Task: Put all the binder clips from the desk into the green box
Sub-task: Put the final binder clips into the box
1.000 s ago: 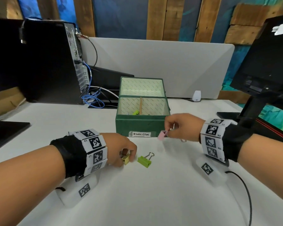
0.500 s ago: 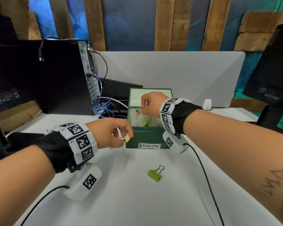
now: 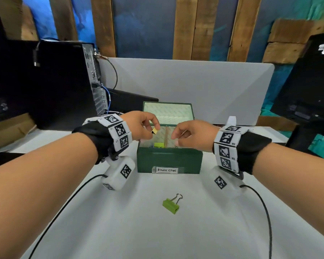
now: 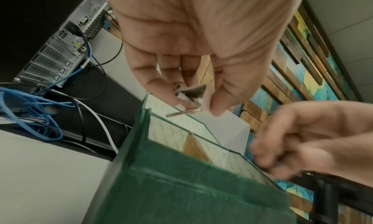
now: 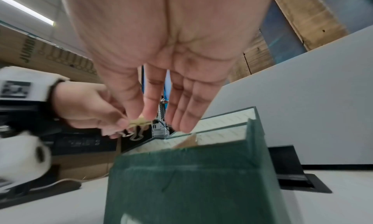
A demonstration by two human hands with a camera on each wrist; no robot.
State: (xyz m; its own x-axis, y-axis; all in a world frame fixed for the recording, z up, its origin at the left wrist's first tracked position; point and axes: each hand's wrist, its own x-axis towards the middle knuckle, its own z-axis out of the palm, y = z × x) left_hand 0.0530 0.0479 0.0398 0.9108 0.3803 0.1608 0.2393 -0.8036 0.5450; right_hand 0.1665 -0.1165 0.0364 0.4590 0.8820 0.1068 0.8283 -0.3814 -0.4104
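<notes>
The green box (image 3: 169, 161) labelled "Binder Clips" stands open at mid-desk, with clips (image 3: 159, 145) lying inside. My left hand (image 3: 144, 126) hovers over the box's left half and pinches a yellow binder clip (image 3: 154, 131) between thumb and fingers; the same yellow binder clip (image 5: 139, 121) shows in the right wrist view. My right hand (image 3: 189, 134) hangs over the box's right half with relaxed, straight fingers (image 5: 177, 112) and holds nothing. One green binder clip (image 3: 171, 204) lies on the desk in front of the box.
A black computer tower (image 3: 45, 85) with blue cables (image 4: 30, 114) stands at the back left. A grey divider panel (image 3: 204, 86) rises behind the box. A black monitor (image 3: 310, 81) sits at the right. Wrist-camera cables trail over the white desk (image 3: 157, 236).
My left hand rose from the desk with the yellow clip to above the box. My right hand carried the pink clip over the box, no longer holds it and has drawn back to the right.
</notes>
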